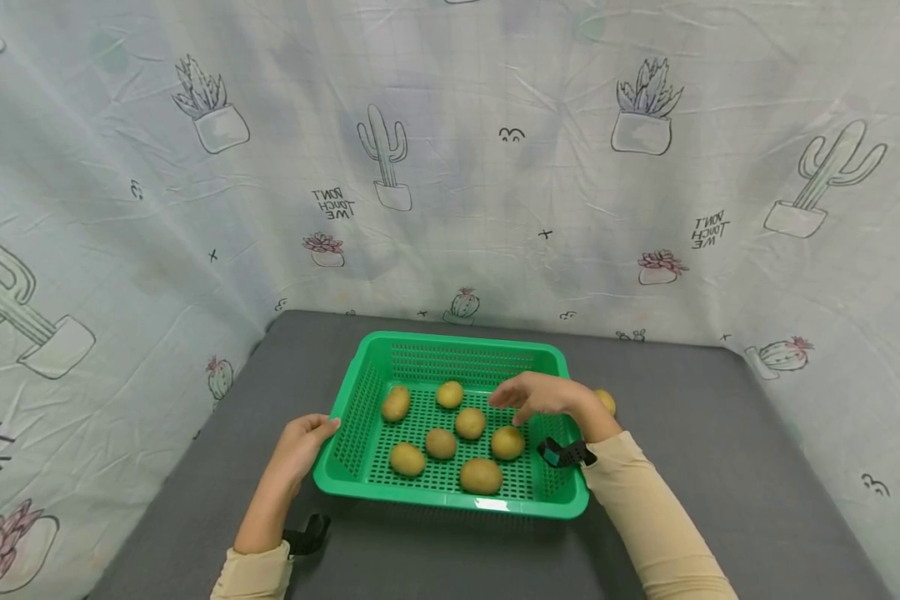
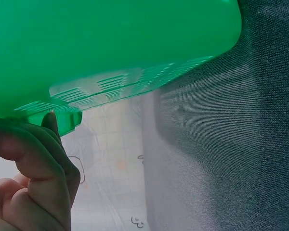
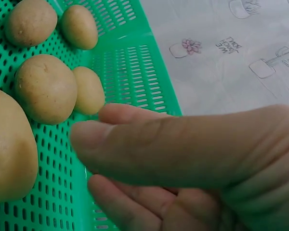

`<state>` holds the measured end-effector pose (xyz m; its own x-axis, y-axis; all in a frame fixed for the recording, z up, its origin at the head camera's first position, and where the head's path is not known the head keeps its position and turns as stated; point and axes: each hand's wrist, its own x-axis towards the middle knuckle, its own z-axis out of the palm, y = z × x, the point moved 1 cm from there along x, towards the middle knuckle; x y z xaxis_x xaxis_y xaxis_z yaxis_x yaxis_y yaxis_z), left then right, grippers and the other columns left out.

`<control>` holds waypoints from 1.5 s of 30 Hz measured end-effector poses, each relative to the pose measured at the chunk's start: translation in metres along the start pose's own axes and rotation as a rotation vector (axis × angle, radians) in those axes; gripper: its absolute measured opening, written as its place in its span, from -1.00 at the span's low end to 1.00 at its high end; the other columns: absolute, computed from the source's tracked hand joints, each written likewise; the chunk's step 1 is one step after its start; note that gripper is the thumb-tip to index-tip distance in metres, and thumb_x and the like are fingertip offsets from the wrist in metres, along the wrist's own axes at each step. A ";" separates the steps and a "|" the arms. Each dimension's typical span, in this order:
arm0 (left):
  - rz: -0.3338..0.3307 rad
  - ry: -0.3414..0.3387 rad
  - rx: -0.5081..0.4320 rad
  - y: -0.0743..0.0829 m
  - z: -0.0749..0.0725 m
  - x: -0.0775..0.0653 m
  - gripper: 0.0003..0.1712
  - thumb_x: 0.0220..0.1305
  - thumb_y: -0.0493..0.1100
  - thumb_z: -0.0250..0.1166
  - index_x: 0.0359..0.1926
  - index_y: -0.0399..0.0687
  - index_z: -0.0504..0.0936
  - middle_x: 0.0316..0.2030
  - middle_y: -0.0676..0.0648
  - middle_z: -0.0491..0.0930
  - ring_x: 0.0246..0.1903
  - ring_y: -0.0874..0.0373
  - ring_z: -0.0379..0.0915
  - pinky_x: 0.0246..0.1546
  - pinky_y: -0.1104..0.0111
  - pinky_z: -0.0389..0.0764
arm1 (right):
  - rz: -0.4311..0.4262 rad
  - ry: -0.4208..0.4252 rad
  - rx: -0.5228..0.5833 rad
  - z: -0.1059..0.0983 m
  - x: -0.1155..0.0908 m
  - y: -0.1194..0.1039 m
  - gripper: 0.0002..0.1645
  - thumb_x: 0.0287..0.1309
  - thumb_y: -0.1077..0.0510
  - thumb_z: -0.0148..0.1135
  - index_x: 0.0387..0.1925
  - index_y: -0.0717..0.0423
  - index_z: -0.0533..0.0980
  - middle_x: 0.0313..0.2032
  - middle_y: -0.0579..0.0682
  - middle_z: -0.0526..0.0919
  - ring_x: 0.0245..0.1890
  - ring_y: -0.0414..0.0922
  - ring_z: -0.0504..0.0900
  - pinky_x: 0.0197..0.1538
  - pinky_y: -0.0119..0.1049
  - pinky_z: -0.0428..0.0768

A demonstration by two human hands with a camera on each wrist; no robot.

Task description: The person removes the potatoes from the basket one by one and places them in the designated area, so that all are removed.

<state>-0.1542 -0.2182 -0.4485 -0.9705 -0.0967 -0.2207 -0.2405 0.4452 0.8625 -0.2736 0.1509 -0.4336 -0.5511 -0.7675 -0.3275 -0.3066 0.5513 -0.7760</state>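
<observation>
A green perforated plastic basket (image 1: 420,495) stands on the dark grey cloth, with several potatoes (image 1: 407,459) spread over its floor. At its left side my left hand (image 1: 300,446) grips the rim, thumb on top; the left wrist view shows fingers (image 2: 48,168) bent under the edge. Over the basket's right part hovers my right hand (image 1: 543,393), holding nothing, its fingers loosely bent. Nearest below it lies a round potato (image 1: 507,443). In the right wrist view the thumb (image 3: 144,151) stands apart from the fingers, and a large potato (image 3: 9,149) shows at the left edge.
Outside the basket, another potato (image 1: 606,402) lies to the right, partly hidden behind the right wrist. A pale curtain (image 1: 480,183) printed with cacti hangs behind and on both sides of the grey table surface (image 1: 690,417). Both wrists wear black straps.
</observation>
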 end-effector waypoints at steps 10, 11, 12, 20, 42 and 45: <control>0.002 0.005 0.005 0.001 -0.001 -0.001 -0.49 0.45 -0.04 0.01 0.13 -0.43 0.43 0.11 -0.38 0.40 0.08 -0.21 0.35 0.02 -0.02 0.40 | 0.059 -0.067 -0.075 0.005 0.004 -0.001 -0.42 0.10 0.45 0.22 0.20 0.26 0.42 0.18 0.18 0.50 0.21 0.11 0.44 0.13 -0.18 0.52; 0.001 0.006 0.005 0.001 -0.001 -0.001 -0.49 0.45 -0.04 0.01 0.13 -0.43 0.43 0.10 -0.38 0.41 0.07 -0.20 0.36 0.02 -0.01 0.40 | 0.068 -0.073 -0.085 0.005 0.004 -0.001 -0.41 0.09 0.46 0.22 0.21 0.25 0.42 0.18 0.17 0.50 0.22 0.10 0.44 0.13 -0.18 0.51; 0.001 0.009 0.007 0.001 -0.001 -0.001 -0.50 0.45 -0.05 0.01 0.12 -0.43 0.44 0.09 -0.37 0.41 0.06 -0.18 0.37 0.00 0.01 0.41 | 0.080 -0.077 -0.091 0.005 0.005 -0.001 -0.41 0.08 0.46 0.23 0.20 0.24 0.43 0.17 0.15 0.51 0.22 0.10 0.44 0.14 -0.17 0.51; 0.001 0.028 0.018 0.003 0.001 -0.001 -0.57 0.45 -0.09 0.01 0.05 -0.39 0.50 -0.16 -0.23 0.52 -0.30 0.14 0.38 -0.22 0.26 0.41 | 0.134 -0.135 -0.139 0.007 0.006 -0.002 -0.37 0.04 0.46 0.27 0.20 0.17 0.45 0.18 0.11 0.51 0.22 0.08 0.44 0.14 -0.18 0.50; 0.006 0.013 -0.001 0.002 0.000 -0.002 -0.49 0.45 -0.05 0.00 0.14 -0.43 0.42 0.12 -0.39 0.39 0.11 -0.22 0.34 0.04 -0.03 0.38 | 0.131 -0.214 -0.254 0.016 0.016 0.000 -0.27 0.03 0.47 0.26 0.27 0.03 0.40 0.24 -0.01 0.47 0.28 -0.06 0.39 0.23 -0.23 0.42; 0.003 0.012 -0.004 0.001 0.000 -0.002 -0.50 0.45 -0.05 0.00 0.14 -0.43 0.43 0.12 -0.39 0.39 0.10 -0.21 0.34 0.04 -0.02 0.39 | 0.127 -0.226 -0.269 0.017 0.018 0.001 -0.26 0.03 0.48 0.25 0.27 0.01 0.40 0.24 -0.03 0.46 0.28 -0.07 0.38 0.22 -0.25 0.43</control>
<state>-0.1523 -0.2176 -0.4470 -0.9713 -0.1064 -0.2128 -0.2379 0.4421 0.8649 -0.2705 0.1325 -0.4493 -0.4218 -0.7236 -0.5463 -0.4565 0.6901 -0.5615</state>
